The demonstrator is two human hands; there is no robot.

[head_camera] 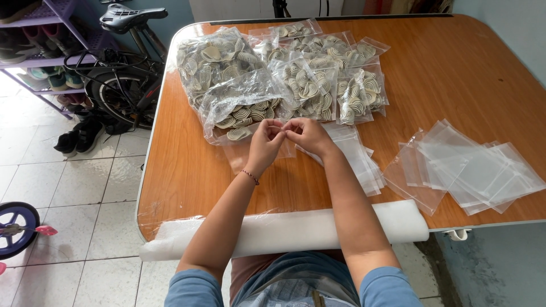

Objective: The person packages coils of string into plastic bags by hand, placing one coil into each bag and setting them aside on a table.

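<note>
Fingertips of left hand and right hand pinched together on thin clear zip bag; probably light, floppy, slippery, best gripped at mouth edge.

Far centre: filled bags of beige ribbed pieces crowd the table from its left edge to past the middle, blocking any reach straight ahead.
Far right: bare tabletop, open for a hand to pass.
Right, near: loose pile of empty clear bags covers the surface.
Centre: the left hand and right hand meet over a flat stack of clear bags.
Near edge: a white foam roll lies along the table's rim.
Near left: open wood between roll and filled bags.
</note>
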